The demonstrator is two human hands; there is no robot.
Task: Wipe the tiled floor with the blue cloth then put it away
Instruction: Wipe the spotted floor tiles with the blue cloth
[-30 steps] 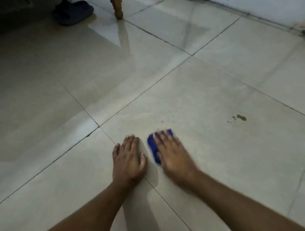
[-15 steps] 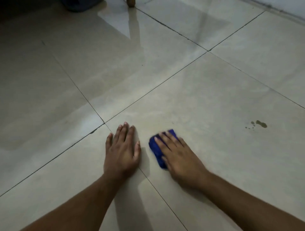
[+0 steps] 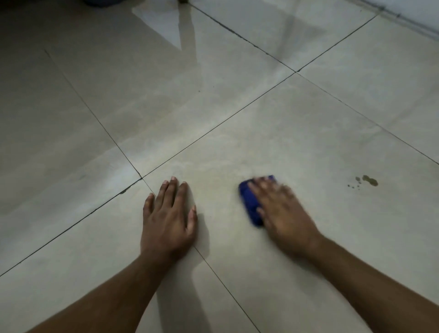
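A folded blue cloth (image 3: 249, 202) lies on the pale tiled floor (image 3: 273, 133). My right hand (image 3: 280, 209) presses flat on top of it, fingers spread over the cloth, and the hand is blurred by motion. Only the cloth's left edge and far corner show past the fingers. My left hand (image 3: 169, 218) rests flat on the floor to the left of the cloth, palm down across a grout line, holding nothing. A small dark stain (image 3: 369, 180) with a few specks sits on the same tile, to the right of the cloth.
Dark grout lines cross the floor diagonally. A wall base (image 3: 408, 21) runs along the top right corner. A dark object (image 3: 99, 2) and a furniture leg (image 3: 183, 2) are cut off at the top edge, with reflections on the tiles.
My right hand has slid the blue cloth to the right, away from my left hand and closer to the stain. The left hand has stayed planted. The view has tilted down slightly.
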